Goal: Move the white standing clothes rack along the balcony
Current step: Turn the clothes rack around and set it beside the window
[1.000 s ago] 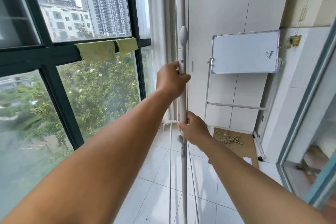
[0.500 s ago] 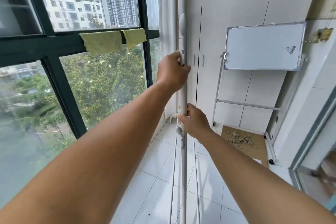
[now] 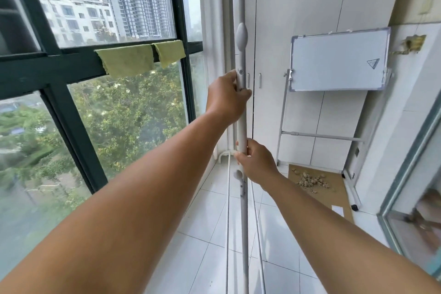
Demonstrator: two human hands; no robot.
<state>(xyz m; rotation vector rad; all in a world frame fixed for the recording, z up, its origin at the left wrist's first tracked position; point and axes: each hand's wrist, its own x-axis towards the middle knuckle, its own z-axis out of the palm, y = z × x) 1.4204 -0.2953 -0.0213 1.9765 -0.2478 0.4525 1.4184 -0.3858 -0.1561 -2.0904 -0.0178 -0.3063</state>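
Observation:
The white standing clothes rack (image 3: 240, 38) shows as an upright white pole in the middle of the view, with thin rails running down along the floor towards me. My left hand (image 3: 226, 98) is wrapped around the pole at about mid height. Lower down, my right hand (image 3: 256, 160) grips the same pole just above a small plastic joint. The rack's top and its feet are out of view.
Dark-framed windows (image 3: 71, 136) line the left side, with two green cloths (image 3: 140, 58) draped on the crossbar. White cupboards (image 3: 310, 7) close the far end. A whiteboard on a stand (image 3: 338, 62) and a cardboard sheet with rubble (image 3: 312, 181) sit at right. A glass door frame (image 3: 405, 174) runs along the right edge.
The far cupboards and whiteboard have grown larger and shifted right in view; I have come closer to the balcony's end with the rack. Both hands keep their grip on the pole.

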